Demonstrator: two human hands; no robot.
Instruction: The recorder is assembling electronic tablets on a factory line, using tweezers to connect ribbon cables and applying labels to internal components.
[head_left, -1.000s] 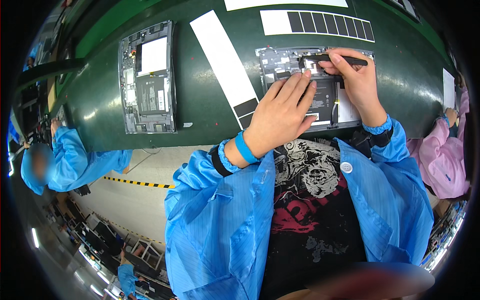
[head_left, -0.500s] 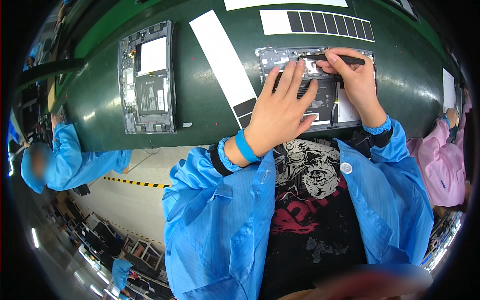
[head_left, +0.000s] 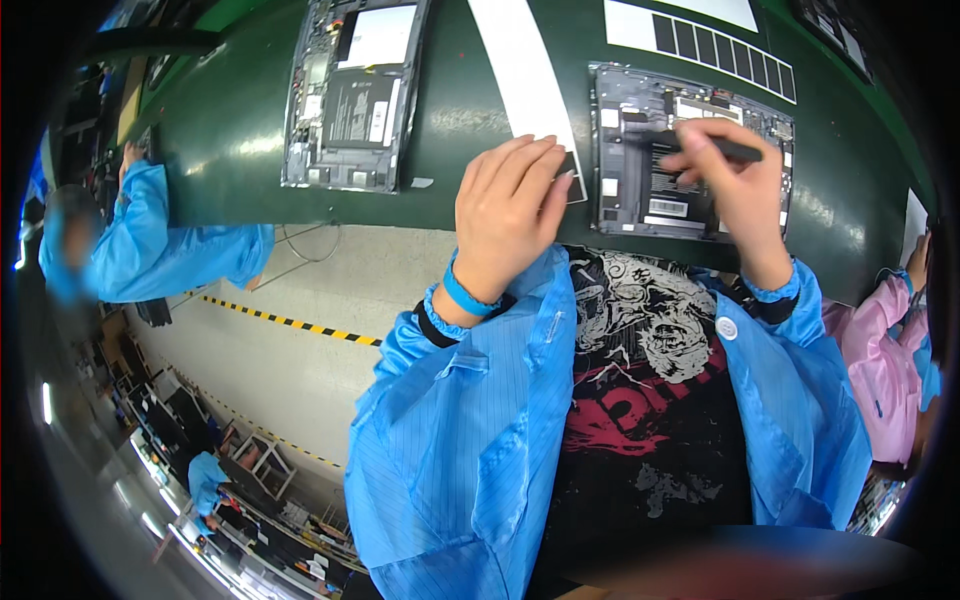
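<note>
In my right hand [head_left: 735,180] is a dark, slim tool like tweezers [head_left: 742,150], pinched between thumb and fingers and pointing left. Its tip is blurred over an opened laptop-like chassis [head_left: 612,215], which has a black battery and a barcode label inside. My left hand [head_left: 512,195], palm down with fingers stretched out, rests at the near end of a long white backing strip [head_left: 520,70]. Beside its thumb shows a black pad [head_left: 568,168] on that strip; whether the fingertips touch it is hidden.
Another opened chassis [head_left: 350,180] lies to the left on the green table [head_left: 460,130]. Behind the right chassis lies a white strip with several black pads [head_left: 725,50]. A co-worker in blue [head_left: 150,240] sits at left, one in pink [head_left: 875,360] at right.
My left hand has left the right chassis and moved to the white strip's near end. My right hand still holds the tool, drawn back slightly nearer me. The whole view has shifted.
</note>
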